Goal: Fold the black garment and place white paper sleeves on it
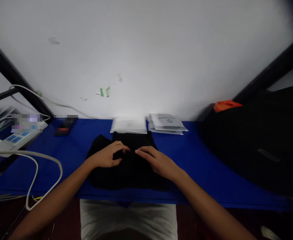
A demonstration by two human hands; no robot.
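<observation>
A piece of black cloth (134,173), perhaps a garment, is spread on the blue tabletop (183,153) in front of me. Its left side bulges past the rest, and its folds are hard to make out in the dark. My left hand (111,154) rests on or just over the cloth, thumb and fingers apart. From the other side my right hand (160,161) reaches over it with fingers stretched toward the middle. Nothing shows in either hand. The fingertips of both hands are close together but not touching.
Against the wall behind the cloth lie a white packet (129,125) and several printed plastic bags (167,122). A large black bag (251,143) fills the right side, with an orange item (226,105) on it. At left are a white power strip (19,140) and loose cables (46,155).
</observation>
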